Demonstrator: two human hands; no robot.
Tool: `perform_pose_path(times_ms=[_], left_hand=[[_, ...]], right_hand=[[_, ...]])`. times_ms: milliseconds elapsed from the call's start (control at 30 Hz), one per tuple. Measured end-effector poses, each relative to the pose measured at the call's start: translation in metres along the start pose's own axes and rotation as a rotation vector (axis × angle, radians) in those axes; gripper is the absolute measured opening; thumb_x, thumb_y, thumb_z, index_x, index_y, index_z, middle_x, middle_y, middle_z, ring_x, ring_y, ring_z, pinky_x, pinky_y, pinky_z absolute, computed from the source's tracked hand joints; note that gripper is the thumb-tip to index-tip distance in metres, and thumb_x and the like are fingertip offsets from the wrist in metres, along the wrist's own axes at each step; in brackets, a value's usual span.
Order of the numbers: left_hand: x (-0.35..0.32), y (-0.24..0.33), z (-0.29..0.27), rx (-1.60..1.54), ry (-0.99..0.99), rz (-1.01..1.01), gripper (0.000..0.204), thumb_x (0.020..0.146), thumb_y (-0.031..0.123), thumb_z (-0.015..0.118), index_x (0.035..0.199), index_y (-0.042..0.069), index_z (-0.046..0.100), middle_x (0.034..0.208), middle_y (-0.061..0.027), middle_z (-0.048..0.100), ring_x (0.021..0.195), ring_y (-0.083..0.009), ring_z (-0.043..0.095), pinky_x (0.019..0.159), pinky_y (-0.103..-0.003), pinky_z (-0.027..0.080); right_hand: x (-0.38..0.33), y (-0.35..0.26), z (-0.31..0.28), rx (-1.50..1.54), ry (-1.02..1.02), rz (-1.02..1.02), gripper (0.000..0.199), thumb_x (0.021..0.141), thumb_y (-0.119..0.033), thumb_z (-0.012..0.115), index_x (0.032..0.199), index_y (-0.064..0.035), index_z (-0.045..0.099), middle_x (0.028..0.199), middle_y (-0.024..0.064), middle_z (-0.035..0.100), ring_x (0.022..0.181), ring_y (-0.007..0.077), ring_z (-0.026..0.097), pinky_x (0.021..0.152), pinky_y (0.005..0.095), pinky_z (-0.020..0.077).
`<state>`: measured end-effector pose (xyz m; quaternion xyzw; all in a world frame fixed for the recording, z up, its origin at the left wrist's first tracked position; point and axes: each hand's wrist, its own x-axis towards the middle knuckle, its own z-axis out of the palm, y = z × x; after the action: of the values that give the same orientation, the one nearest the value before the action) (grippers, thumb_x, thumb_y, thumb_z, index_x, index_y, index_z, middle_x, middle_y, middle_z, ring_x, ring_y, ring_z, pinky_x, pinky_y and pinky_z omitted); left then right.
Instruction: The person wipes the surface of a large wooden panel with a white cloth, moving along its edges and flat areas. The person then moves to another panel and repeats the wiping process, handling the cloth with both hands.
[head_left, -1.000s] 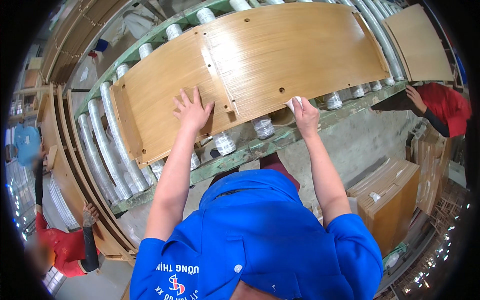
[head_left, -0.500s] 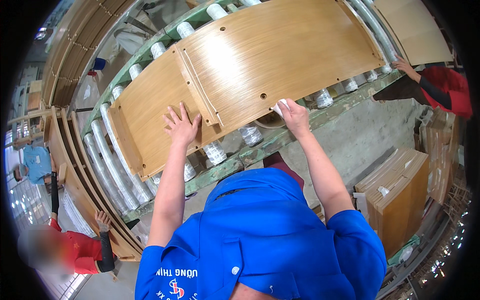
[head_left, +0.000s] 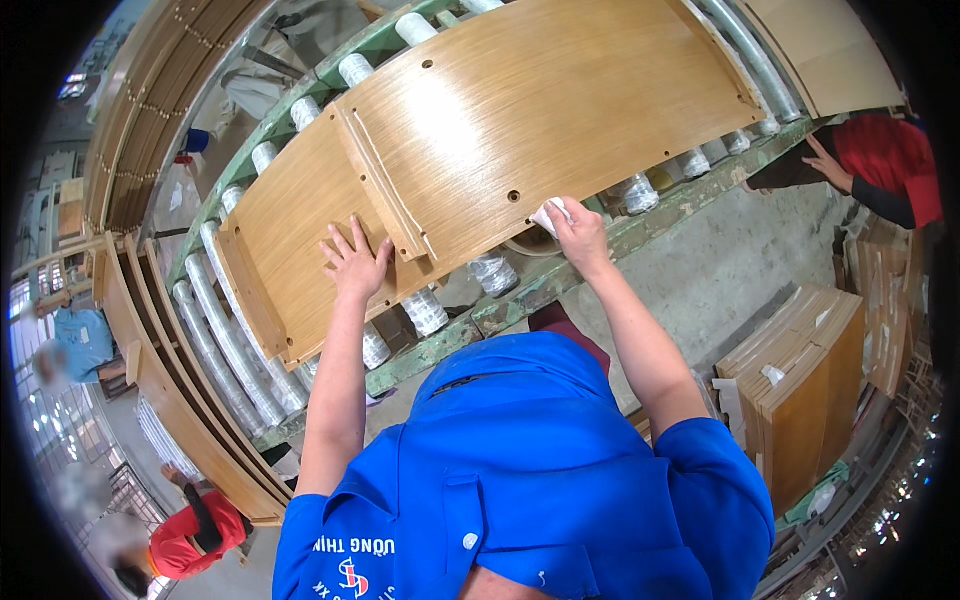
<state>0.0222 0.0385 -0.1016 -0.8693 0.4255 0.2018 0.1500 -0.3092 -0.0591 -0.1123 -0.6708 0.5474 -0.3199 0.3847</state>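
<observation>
Here, your left hand (head_left: 358, 266) lies open and flat on a glossy wooden panel (head_left: 560, 110) across wrapped conveyor rollers (head_left: 425, 312); your right hand (head_left: 582, 240) pinches a white cloth (head_left: 547, 217) at its near edge. The panel looks heavy, stiff, slick: best gripped by opposite edges.

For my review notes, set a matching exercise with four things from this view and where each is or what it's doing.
1. left hand
2. right hand
3. wooden panel
4. stack of boards

A. gripping a white wad
B. at the picture's lower right
C. spread on the panel
D. lying across rollers

Pairs: 1-C, 2-A, 3-D, 4-B
</observation>
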Motion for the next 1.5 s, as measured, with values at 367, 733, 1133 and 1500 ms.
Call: perform_pose_path(times_ms=[367, 733, 1133, 1500], left_hand=[[0.002, -0.003, 0.002, 0.007, -0.02, 0.0, 0.082, 0.087, 0.065, 0.036, 0.148, 0.025, 0.0, 0.152, -0.018, -0.011, 0.137, -0.0478, -0.003, 0.104, -0.066, 0.016], [0.005, -0.003, 0.001, 0.039, -0.037, -0.002, 0.08, 0.088, 0.063, 0.035, 0.148, 0.025, -0.002, 0.152, -0.0183, -0.012, 0.137, -0.0477, -0.003, 0.104, -0.064, 0.018], [0.006, -0.003, 0.0, 0.054, -0.059, -0.017, 0.077, 0.09, 0.058, 0.037, 0.148, 0.026, -0.003, 0.152, -0.0173, -0.012, 0.138, -0.0463, -0.003, 0.104, -0.064, 0.019], [0.006, -0.002, -0.001, 0.065, -0.057, -0.016, 0.077, 0.09, 0.049, 0.042, 0.147, 0.028, -0.005, 0.153, -0.0158, -0.012, 0.138, -0.0463, 0.0, 0.103, -0.063, 0.022]], right_hand=[[0.004, 0.012, -0.007, -0.021, 0.051, 0.041, 0.025, 0.089, -0.031, 0.055, 0.087, -0.0067, 0.063, 0.072, 0.0196, 0.062, 0.068, 0.038, 0.061, 0.058, 0.0442, 0.0471], [0.018, 0.034, -0.032, 0.038, 0.159, 0.06, 0.029, 0.09, -0.031, 0.054, 0.084, -0.0029, 0.06, 0.07, 0.0207, 0.061, 0.067, 0.0391, 0.061, 0.057, 0.0429, 0.0466], [0.035, 0.056, -0.068, -0.01, 0.282, 0.114, 0.029, 0.09, -0.032, 0.055, 0.088, -0.0032, 0.061, 0.072, 0.0189, 0.063, 0.069, 0.0362, 0.063, 0.06, 0.0399, 0.0479], [0.035, 0.061, -0.064, 0.116, 0.134, 0.12, 0.032, 0.089, -0.033, 0.055, 0.088, -0.0018, 0.061, 0.074, 0.0199, 0.062, 0.068, 0.0341, 0.063, 0.061, 0.0376, 0.0478]])
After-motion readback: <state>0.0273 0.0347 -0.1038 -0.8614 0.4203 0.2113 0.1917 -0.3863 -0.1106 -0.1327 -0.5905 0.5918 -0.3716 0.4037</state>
